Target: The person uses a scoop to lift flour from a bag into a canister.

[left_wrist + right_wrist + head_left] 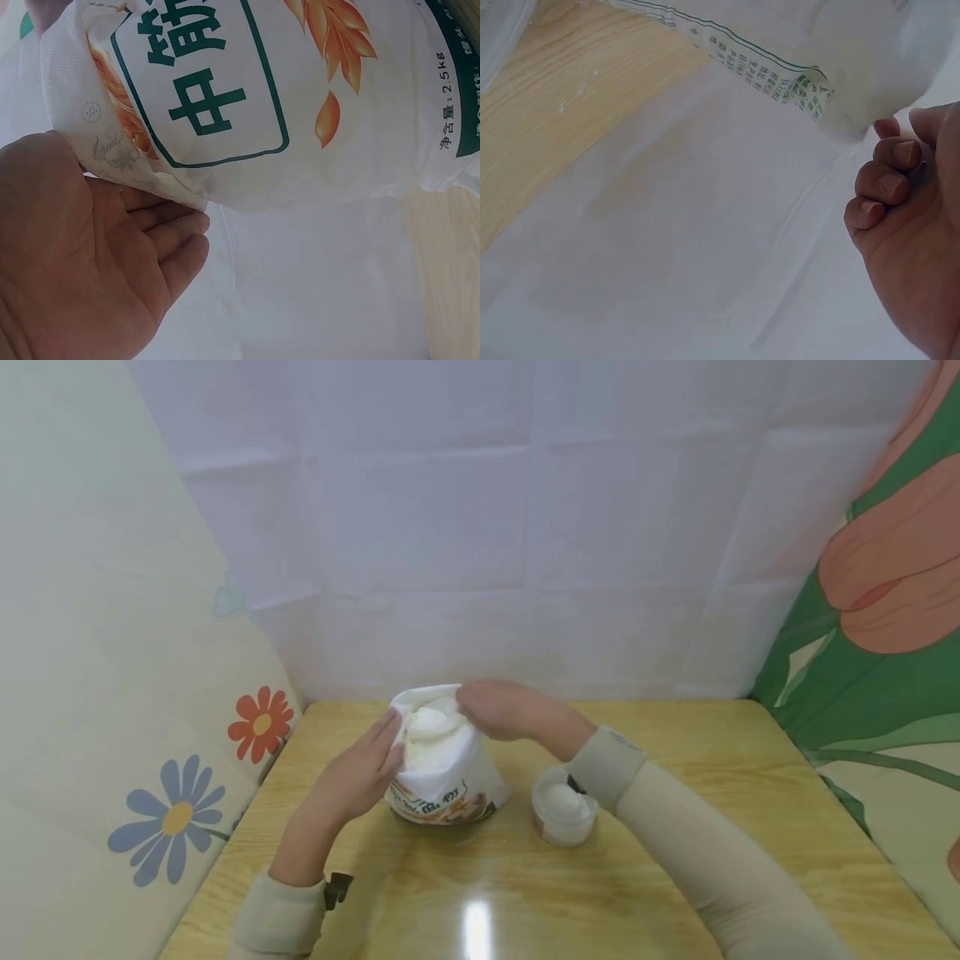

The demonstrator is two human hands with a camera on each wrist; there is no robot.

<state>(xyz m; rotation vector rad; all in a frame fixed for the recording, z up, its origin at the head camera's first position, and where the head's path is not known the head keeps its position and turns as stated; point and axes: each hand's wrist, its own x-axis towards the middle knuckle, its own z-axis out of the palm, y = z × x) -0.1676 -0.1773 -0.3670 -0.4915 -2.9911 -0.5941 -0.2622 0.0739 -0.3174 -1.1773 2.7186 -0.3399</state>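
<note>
A white flour bag (442, 777) stands on the table with its mouth spread and white flour (431, 722) showing inside. Green characters, orange wheat ears and a 2.5 kg mark are printed on its side, plain in the left wrist view. My left hand (356, 781) holds the bag's left upper edge; in its wrist view the fingers (180, 236) lie partly behind the bag. At the right upper edge, my right hand (498, 708) pinches the bag between thumb and forefinger, its other fingers (881, 184) curled. Whatever lies deeper in the bag is hidden.
A round clear tub (564, 827) holding white powder stands right of the bag, under my right forearm. The wooden table (660, 877) meets a white sheet (450, 527) at its far edge. Flower-printed cloths (180, 818) hang on both sides.
</note>
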